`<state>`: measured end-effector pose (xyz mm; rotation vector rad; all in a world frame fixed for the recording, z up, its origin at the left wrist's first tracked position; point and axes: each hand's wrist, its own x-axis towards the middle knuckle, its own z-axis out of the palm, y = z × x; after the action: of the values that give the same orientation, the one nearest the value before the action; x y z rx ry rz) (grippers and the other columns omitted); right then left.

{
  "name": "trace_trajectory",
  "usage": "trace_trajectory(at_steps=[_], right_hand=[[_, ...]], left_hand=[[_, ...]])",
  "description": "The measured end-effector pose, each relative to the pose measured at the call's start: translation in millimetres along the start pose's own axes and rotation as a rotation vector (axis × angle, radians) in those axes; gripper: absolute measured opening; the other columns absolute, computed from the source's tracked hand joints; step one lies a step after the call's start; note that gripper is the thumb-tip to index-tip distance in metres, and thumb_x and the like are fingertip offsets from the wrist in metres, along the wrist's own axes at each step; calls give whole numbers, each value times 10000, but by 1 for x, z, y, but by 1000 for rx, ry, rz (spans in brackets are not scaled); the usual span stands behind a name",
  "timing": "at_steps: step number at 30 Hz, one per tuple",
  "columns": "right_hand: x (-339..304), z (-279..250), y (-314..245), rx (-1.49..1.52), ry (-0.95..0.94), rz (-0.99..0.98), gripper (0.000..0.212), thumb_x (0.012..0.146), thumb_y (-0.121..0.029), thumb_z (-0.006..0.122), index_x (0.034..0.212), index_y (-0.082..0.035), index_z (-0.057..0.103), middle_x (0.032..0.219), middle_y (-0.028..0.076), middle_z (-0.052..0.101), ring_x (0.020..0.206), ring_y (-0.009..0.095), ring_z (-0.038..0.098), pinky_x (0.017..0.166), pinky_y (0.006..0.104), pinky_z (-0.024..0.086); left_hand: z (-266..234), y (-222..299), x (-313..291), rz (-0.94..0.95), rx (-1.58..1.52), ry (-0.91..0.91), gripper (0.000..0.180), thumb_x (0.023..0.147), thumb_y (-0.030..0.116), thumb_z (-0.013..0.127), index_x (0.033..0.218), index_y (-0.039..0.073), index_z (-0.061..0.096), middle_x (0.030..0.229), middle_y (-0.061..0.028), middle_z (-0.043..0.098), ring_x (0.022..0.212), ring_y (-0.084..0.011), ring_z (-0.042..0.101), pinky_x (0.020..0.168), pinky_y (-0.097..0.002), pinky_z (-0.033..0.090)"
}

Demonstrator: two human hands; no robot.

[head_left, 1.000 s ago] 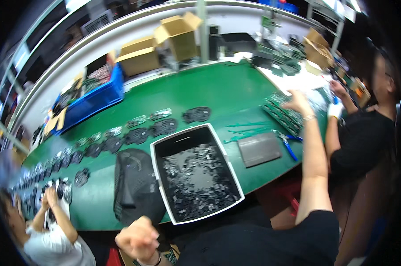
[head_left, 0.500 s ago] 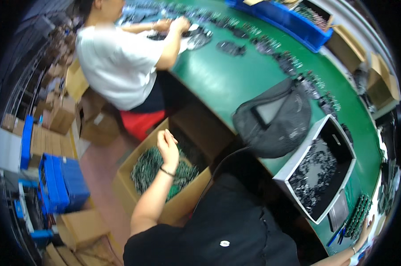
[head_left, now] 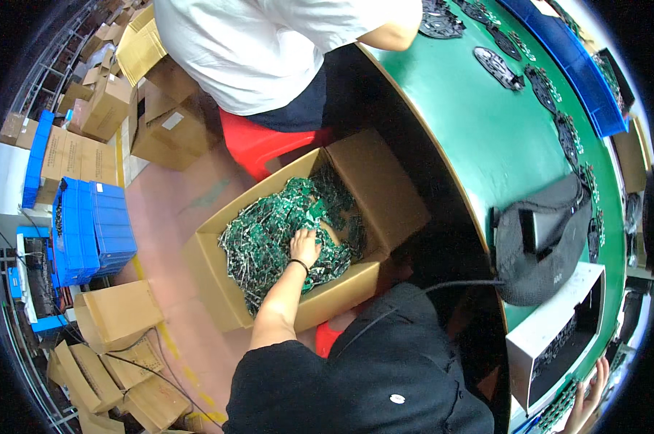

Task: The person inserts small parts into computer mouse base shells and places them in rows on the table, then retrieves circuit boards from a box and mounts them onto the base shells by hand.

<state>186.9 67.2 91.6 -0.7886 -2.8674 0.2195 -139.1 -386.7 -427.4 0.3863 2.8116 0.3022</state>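
My left hand (head_left: pixel 305 247), with a dark band at the wrist, reaches into a large cardboard box (head_left: pixel 341 293). Its fingers are slightly apart and touch a heap of green circuit boards (head_left: pixel 262 224) inside; their tips are partly lost among the boards. At the lower right rim, my right hand (head_left: pixel 591 398) is open with fingers stretched upward. It is beside a stack of green circuit board panels (head_left: pixel 558 406) on the green table (head_left: pixel 450 94), partly cut off by the view.
A white bin (head_left: pixel 522 362) with small black parts and a black mesh bag (head_left: pixel 540 267) stand along the table edge. Ahead, a person in a white shirt (head_left: pixel 247 58) sits on a red stool (head_left: pixel 258 145). Blue crates (head_left: pixel 99 231) and cardboard cartons (head_left: pixel 117 311) line the left.
My view has swung left and down toward the cardboard box. My left hand has gone from above the box down onto the boards. The right hand stays by the panels, its fingers raised.
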Motion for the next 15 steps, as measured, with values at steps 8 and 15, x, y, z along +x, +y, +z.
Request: trace_trajectory(at_steps=[8, 15], right_hand=[[7, -10, -37, -114, -185, 224, 388, 861, -50, 595, 1240, 0, 524, 1236, 127, 551, 1071, 224, 554, 868, 310, 472], [2, -10, -48, 1, -193, 313, 391, 848, 22, 556, 1236, 26, 511, 1209, 144, 569, 1029, 229, 554, 870, 322, 454]], left_hand=[[20, 50, 131, -529, -414, 146, 832, 671, 309, 788, 1279, -57, 353, 1239, -239, 440, 1173, -382, 409, 995, -439, 359], [33, 49, 189, -866, -379, 33, 1118, 659, 468, 775, 1411, -4, 97, 1292, -231, 392, 1178, -360, 418, 962, -465, 386]])
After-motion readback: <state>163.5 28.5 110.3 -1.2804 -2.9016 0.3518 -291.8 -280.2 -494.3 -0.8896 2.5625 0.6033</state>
